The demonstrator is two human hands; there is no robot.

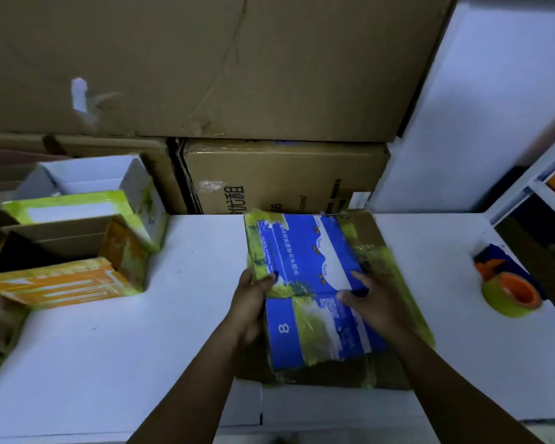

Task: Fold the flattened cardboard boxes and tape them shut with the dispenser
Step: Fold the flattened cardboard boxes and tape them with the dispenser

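A flattened blue cardboard box [302, 251] lies on a brown cardboard sheet [334, 376] mid-table [109, 363], with its long axis running away from the person and its far end leaning slightly left. The left hand [253, 299] grips its left edge with curled fingers. The right hand [369, 299] presses flat on its right half, and the tape dispenser [507, 286] sits well apart to the right.

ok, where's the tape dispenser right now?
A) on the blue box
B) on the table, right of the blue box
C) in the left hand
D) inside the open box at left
B: the tape dispenser sits on the white table, right of the blue box; left hand and right hand are both on that box.
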